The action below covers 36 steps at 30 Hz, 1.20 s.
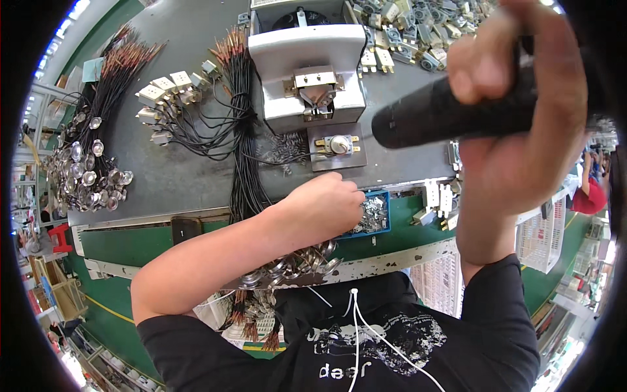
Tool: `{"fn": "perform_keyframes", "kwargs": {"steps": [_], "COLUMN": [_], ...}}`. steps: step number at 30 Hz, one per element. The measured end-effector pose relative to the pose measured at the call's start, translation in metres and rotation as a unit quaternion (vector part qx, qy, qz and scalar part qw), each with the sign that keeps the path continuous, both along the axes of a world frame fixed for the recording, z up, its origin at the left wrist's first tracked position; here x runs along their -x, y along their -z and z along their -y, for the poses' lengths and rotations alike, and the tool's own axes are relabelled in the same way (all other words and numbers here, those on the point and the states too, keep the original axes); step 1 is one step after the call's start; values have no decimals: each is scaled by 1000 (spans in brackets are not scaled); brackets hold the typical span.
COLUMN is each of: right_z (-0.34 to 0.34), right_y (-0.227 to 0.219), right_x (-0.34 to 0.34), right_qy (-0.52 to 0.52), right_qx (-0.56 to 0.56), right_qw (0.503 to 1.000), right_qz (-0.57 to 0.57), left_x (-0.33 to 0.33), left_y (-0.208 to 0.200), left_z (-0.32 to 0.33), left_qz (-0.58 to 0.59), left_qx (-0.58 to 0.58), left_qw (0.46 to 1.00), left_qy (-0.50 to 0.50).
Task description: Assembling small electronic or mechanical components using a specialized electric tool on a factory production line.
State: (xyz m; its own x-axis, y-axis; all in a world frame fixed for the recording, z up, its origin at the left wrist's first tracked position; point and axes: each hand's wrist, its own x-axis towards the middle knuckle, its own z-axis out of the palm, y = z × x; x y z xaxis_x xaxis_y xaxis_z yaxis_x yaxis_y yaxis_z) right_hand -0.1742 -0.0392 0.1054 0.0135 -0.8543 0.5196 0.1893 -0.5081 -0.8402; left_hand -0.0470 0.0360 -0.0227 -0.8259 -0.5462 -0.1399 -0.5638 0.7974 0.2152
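1 tabbed component, nearer the left hand than the right hand

The left fingers are curled in close together, their tips out of sight; I cannot tell whether they pinch anything. Beside and partly beneath them is a blue tray of small metal terminals. The component lies just beyond these fingers, away from the wearer, on a square metal plate. Its 2 ends of brass-coloured tabs set its long axis left to right.

The right fingers are closed around a black cylindrical tool, whose long axis also runs roughly left to right. Its rounded end points left, towards the component's side of the table; its height above is unclear.

Farther off, a steel fixture stands behind the plate, and 1 black wire bundle lies to the left.
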Motion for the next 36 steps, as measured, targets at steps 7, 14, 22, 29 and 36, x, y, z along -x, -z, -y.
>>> {"fn": "perform_keyframes", "kwargs": {"steps": [7,14,22,29,36], "right_z": [12,20,22,67,60], "right_y": [6,17,23,-2,20], "right_x": [-30,-40,-66,-49,-74], "right_qy": [-3,-78,-79,-293,-219], "right_qx": [70,22,41,4,236], "right_qw": [998,997,994,951,940], "right_qz": [0,19,60,-97,113], "left_x": [-6,-17,-29,-44,-59], "left_y": [-8,-22,-17,-39,-44], "left_z": [10,6,-4,-4,7], "left_qz": [-148,-167,-228,-221,-272], "left_qx": [-76,-116,-72,-30,114], "left_qw": [984,974,962,955,902], "left_qy": [-63,-95,-134,-195,-317]}}
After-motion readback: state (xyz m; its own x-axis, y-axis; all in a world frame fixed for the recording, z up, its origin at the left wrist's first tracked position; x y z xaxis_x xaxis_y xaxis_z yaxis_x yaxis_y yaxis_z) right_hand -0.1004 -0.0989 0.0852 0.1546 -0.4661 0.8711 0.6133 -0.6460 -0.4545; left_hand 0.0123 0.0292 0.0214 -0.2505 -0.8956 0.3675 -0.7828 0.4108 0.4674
